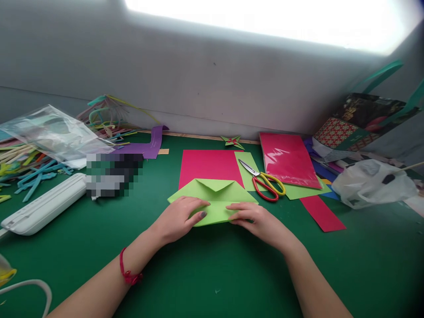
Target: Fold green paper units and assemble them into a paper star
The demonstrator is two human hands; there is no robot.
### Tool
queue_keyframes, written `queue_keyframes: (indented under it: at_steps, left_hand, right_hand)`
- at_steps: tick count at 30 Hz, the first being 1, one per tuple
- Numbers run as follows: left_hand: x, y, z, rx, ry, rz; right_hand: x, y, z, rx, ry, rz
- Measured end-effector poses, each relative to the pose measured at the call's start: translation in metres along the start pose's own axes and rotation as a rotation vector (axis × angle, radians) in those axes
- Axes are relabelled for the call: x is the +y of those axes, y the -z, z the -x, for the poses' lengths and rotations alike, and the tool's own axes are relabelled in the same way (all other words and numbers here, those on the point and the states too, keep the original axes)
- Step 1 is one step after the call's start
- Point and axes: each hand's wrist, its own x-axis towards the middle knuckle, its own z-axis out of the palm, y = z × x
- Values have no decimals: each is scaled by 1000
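A folded sheet of light green paper (217, 211) lies in front of me, its upper corners angled in and a triangular flap at the top. My left hand (182, 217) grips its left side, fingers on top and thumb at the near edge. On the right side, my right hand (258, 219) pinches the near edge between fingers and thumb. Beneath and behind the green paper is a flat red sheet (210, 165). Scissors (265, 183) with one red and one yellow handle rest just right of it, partly over another green piece (245, 163).
A packet of red paper (288, 159) and a red strip (323, 214) lie right, near a crumpled plastic bag (371, 183). A small green-and-red paper star (232, 141) sits at the back. Left are a white device (46, 205), purple paper (154, 143) and many coloured strips (36, 174).
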Motion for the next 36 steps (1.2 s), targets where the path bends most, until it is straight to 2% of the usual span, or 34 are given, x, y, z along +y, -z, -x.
queue_keyframes:
  at_steps: [5, 9, 11, 13, 15, 18, 20, 25, 31, 36]
  left_hand:
    - [5, 5, -1, 325, 27, 84]
    - [8, 2, -4, 449, 60, 68]
    - [7, -1, -5, 475, 95, 75]
    - [2, -5, -6, 416, 138, 45]
    - [-5, -11, -8, 264, 154, -44]
    - [-16, -21, -11, 29, 99, -209]
    - [-21, -25, -13, -53, 51, -292]
    - [-25, -24, -17, -96, -1, -382]
    - [-28, -23, -18, -90, -30, -403]
    - [-28, -26, -18, -36, -32, -448]
  right_hand:
    - [1, -2, 1, -69, 39, -32]
    - [0, -2, 2, -103, 14, -30]
    - [-1, -3, 2, -110, -4, -15]
    - [-3, -4, 2, -108, -19, -5]
    - [-4, -5, 2, -96, -28, -6]
    - [-8, -5, 2, -79, -26, -19]
    - [-11, -4, 3, -81, -22, -32]
    - [-20, -1, 4, -107, -84, -103]
    - [-25, -15, -5, 37, -267, -179]
    - [-27, -26, -7, 32, -386, -204]
